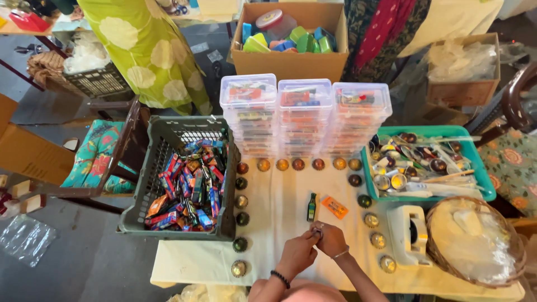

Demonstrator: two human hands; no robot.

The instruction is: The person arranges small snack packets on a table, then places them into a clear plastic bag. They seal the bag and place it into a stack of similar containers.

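Our left hand [297, 253] and right hand [331, 237] meet, grips pinching small dark piece [317, 230] together; little bottle [311, 207] upright just beyond, nearer left.

L hand [296, 253] & R hand [331, 239] together, fingers [316, 231] pinched.

Matt cream cloth [279, 196] covers the table, beside a grey plastic crate [140, 221], clear glossy plastic boxes [305, 114] and a woven wicker basket [517, 254].
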